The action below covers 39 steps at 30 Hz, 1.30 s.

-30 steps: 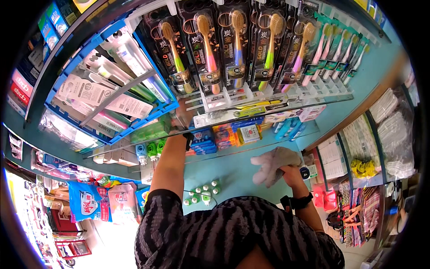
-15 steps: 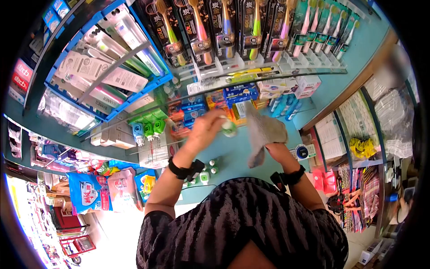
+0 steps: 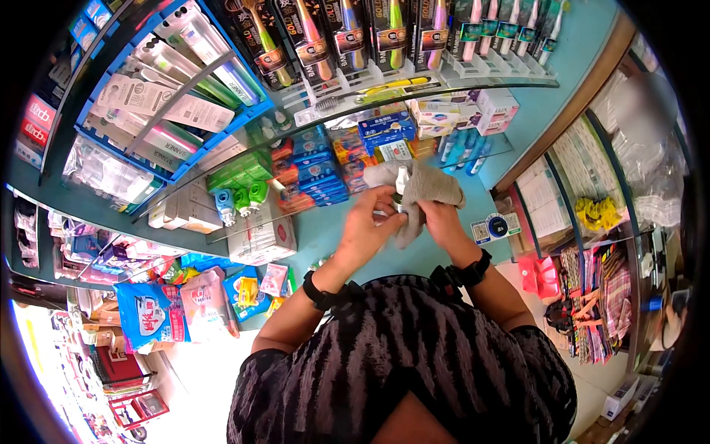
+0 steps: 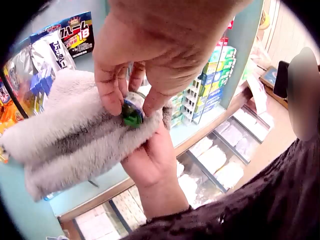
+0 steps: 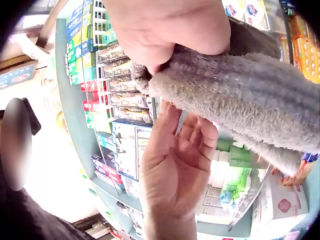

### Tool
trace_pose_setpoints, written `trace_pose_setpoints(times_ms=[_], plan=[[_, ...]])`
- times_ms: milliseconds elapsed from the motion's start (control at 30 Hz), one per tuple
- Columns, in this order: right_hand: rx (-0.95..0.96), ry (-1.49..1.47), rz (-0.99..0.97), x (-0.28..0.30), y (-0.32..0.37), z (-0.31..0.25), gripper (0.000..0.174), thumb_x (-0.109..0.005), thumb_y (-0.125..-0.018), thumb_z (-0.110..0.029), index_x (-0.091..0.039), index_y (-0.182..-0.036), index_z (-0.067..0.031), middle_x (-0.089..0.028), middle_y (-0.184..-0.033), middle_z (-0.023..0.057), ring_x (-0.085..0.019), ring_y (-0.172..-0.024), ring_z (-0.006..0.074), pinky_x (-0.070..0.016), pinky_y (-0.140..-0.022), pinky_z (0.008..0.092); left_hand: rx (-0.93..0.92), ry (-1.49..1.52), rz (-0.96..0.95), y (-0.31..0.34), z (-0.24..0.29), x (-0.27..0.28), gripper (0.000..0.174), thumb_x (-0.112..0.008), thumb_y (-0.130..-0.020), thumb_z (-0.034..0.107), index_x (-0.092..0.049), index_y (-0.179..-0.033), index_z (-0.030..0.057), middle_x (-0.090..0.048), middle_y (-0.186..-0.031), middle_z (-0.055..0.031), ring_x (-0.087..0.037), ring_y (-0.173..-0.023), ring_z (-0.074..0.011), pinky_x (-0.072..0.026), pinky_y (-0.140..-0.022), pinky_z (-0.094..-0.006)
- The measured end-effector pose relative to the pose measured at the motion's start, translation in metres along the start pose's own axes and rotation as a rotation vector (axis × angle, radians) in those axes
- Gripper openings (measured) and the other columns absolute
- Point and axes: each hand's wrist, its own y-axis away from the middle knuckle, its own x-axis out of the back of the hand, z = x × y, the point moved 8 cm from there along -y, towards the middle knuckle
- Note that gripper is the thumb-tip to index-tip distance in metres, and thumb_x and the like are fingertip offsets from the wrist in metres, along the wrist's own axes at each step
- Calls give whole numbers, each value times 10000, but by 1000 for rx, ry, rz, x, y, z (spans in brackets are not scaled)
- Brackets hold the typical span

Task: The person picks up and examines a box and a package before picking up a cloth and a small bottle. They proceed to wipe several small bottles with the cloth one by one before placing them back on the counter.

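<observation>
My left hand (image 3: 372, 226) pinches a small green-and-white bottle (image 4: 132, 117) between thumb and fingertips. The bottle lies against a fluffy grey cloth (image 3: 438, 185), and its white part (image 3: 401, 181) stands out above the folds in the head view. Gripping the cloth from the other side is my right hand (image 3: 444, 226). In the left wrist view the cloth is bunched beneath the bottle, with the right hand coming up from below. Cloth hides most of the bottle in the right wrist view, where the left palm (image 5: 175, 170) faces up.
Glass shelves with hanging toothbrushes (image 3: 392, 44) and a blue basket (image 3: 259, 111) of packs rise in front. Below them stand blue boxes (image 3: 318, 166), small green and blue bottles (image 3: 240, 198) and a white carton (image 3: 262, 237). Detergent bags (image 3: 151, 314) are at left, glass-fronted drawers at right.
My left hand has come back from the lower shelf with the bottle and brought it right to the cloth. The right hand has raised the cloth to meet it.
</observation>
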Motion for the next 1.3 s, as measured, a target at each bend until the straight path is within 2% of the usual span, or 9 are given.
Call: trace_pose_setpoints(times_ms=[333,433,533,767,967,1067,1100,1200,1300], plan=[[-324,-646,71,4,5,20,310,-517,-915,-187,-529,-1196,-57,-535,-1171,91,-516,-1053,202,-413,-904,325,64,167,-51,7,4,-6,459,-702,-745,49,-489,-1149,13,-532,-988,-61,-551,-829,-122,-492,-673,-261],[-621,-1389,41,-13,13,31,344,-550,-895,-204,-526,-1190,-26,-530,-1187,102,-508,-1079,210,-400,-921,326,-50,-86,9,9,22,2,464,-707,-708,49,-488,-1115,2,-516,-976,-89,-558,-799,-164,-496,-650,-276],[-352,-531,-182,4,10,4,344,-563,-882,-192,-534,-1181,-24,-525,-1192,110,-499,-1101,243,-392,-934,345,-203,-356,51,14,35,-2,484,-709,-666,46,-488,-1095,0,-502,-971,-118,-559,-771,-215,-497,-631,-293],[158,158,106,20,7,-22,278,-551,-862,-87,-570,-1138,-63,-524,-1167,120,-507,-1077,263,-412,-907,337,-193,-277,-17,18,46,-8,475,-713,-656,45,-506,-1080,-5,-523,-972,-129,-572,-783,-235,-493,-653,-293],[-633,-1124,123,1,8,25,235,-444,-932,-138,-565,-1087,-9,-553,-1092,82,-537,-996,176,-438,-865,332,-21,-52,-69,16,28,4,430,-677,-733,15,-507,-1127,3,-556,-1039,-85,-569,-865,-150,-483,-718,-281],[-622,-1467,186,4,7,26,281,-424,-946,-197,-537,-1101,8,-555,-1084,58,-537,-973,141,-436,-861,313,64,451,-51,13,16,4,452,-681,-748,26,-504,-1163,10,-549,-1099,-78,-551,-893,-130,-480,-741,-271],[-489,-1331,83,5,4,22,334,-468,-928,-219,-496,-1181,-2,-545,-1139,76,-527,-1020,152,-427,-879,306,66,670,-30,11,14,4,468,-690,-745,37,-505,-1174,10,-545,-1117,-80,-545,-899,-129,-479,-746,-269],[-590,-842,-249,-18,15,22,374,-500,-914,-215,-479,-1216,4,-520,-1210,94,-503,-1082,165,-410,-910,316,66,458,8,8,13,5,430,-684,-759,28,-521,-1156,7,-545,-1130,-69,-535,-892,-128,-471,-756,-257],[-375,-579,-243,-1,10,0,391,-559,-880,-227,-506,-1219,-41,-496,-1253,90,-462,-1150,200,-361,-971,337,6,143,-36,8,17,0,449,-630,-787,-37,-469,-1201,32,-540,-1116,-50,-510,-913,-101,-464,-760,-254]])
